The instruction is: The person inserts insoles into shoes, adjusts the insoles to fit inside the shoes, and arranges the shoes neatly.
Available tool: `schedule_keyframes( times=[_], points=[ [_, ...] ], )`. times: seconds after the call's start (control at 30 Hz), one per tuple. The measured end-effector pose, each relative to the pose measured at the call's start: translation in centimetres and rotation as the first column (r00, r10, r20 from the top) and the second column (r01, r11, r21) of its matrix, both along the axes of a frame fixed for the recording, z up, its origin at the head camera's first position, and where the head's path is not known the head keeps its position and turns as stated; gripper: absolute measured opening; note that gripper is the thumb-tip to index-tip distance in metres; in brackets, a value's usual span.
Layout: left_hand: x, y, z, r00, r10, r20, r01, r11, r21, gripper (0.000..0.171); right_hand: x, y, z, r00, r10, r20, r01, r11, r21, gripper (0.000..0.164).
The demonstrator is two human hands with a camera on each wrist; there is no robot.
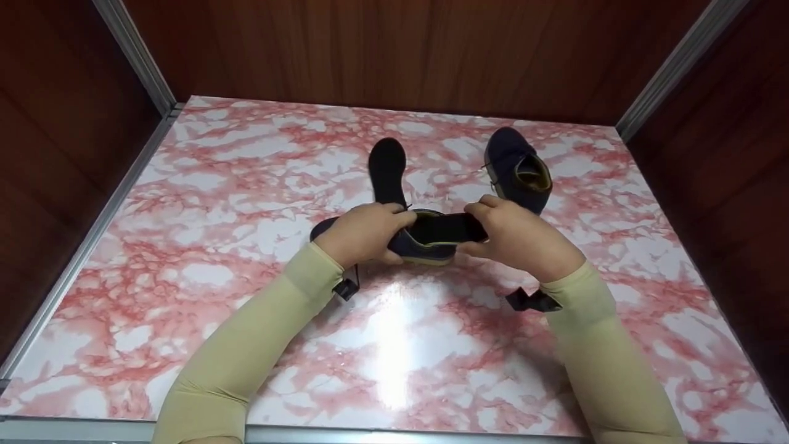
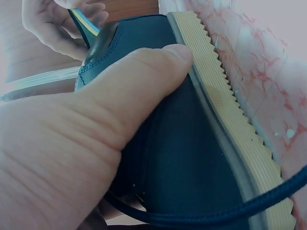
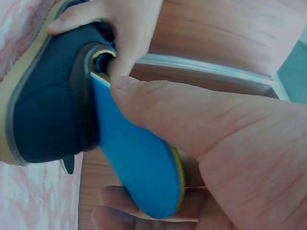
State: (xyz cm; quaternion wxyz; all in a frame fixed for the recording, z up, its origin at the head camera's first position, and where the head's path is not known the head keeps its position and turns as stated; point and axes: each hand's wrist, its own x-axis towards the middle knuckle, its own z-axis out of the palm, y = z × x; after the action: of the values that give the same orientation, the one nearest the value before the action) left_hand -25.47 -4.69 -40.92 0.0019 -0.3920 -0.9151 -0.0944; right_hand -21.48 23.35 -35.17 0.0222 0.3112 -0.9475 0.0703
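Note:
A dark blue shoe (image 1: 425,251) with a cream sole lies sideways on the table, toe to the left. My left hand (image 1: 363,234) grips its front part, and the left wrist view shows the thumb (image 2: 158,67) pressed along its side, just above the sole. With my right hand (image 1: 518,234) I hold the heel end of an insole (image 1: 447,228) between thumb and fingers. That insole is black on top and blue underneath; its front part is inside the shoe opening, hidden, while the heel end sticks out.
A second black insole (image 1: 387,166) lies just beyond the left hand. The other dark blue shoe (image 1: 508,151) stands at the back right, beyond the right hand. Brown wood-grain panels (image 1: 394,55) wall the marbled red-and-white table (image 1: 246,345) at the back and sides.

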Motion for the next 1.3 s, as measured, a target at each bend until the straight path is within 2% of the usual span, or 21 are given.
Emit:
schedule_keyframes(
  times=[0.23,0.4,0.6,0.9,1.3],
  points=[
    [0.0,0.0,0.1,1.000,0.003,0.002,-0.003,1.000,-0.005,0.065,0.2,0.1,0.3,1.000,0.007,-0.025,-0.007,1.000,0.011,0.054],
    [-0.1,0.1,0.2,1.000,0.006,0.010,-0.006,1.000,-0.022,0.066,0.1,0.1,0.3,0.997,0.026,-0.073,-0.028,0.999,-0.025,0.047],
    [-0.1,0.1,0.1,1.000,0.006,0.012,-0.006,1.000,-0.020,0.067,0.0,-0.2,0.3,0.996,0.020,-0.087,-0.024,0.999,-0.037,0.041],
    [-0.2,0.0,-0.1,1.000,-0.007,-0.001,0.007,1.000,0.002,0.064,-0.2,-0.3,-0.2,0.995,0.013,-0.096,-0.016,0.999,-0.038,0.043],
    [-0.1,0.0,-0.2,1.000,-0.001,-0.002,0.001,1.000,-0.009,0.064,-0.1,-0.8,-0.8,0.994,0.019,-0.108,-0.022,0.999,-0.025,0.046]
  ],
)
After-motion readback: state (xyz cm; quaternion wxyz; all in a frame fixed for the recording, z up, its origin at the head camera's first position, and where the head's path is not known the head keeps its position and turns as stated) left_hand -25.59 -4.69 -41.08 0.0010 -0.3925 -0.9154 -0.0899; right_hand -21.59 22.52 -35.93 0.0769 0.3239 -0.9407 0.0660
